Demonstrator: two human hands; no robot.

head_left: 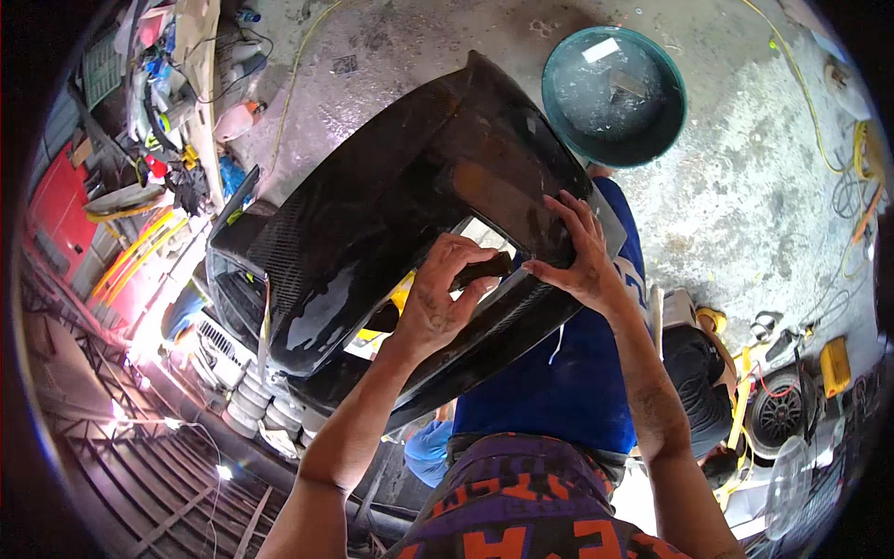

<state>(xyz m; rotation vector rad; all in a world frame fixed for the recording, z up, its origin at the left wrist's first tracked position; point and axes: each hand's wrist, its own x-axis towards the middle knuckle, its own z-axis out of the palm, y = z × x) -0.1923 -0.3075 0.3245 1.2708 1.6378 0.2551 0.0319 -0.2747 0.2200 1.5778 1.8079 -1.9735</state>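
Note:
A large glossy black car bumper [372,186] lies in front of my body, with carbon-weave patches and a cut-out opening in its middle. My left hand [438,298] is closed around a small dark block [484,270] at the rim of that opening, pinching it between thumb and fingers. The block could be folded sandpaper or a sanding pad; I cannot tell which. On the bumper's right part rests my right hand [587,252], its fingers spread on the surface and its thumb apart near the opening's corner. Wet-looking shine shows on the bumper's lower left.
Beyond the bumper, a round teal basin [666,130] stands on the concrete floor [726,214], with a white rectangular piece and a dark flat piece inside. Clutter fills the left side. A person in dark clothing [694,382] is low at the right, near a wheel [779,410].

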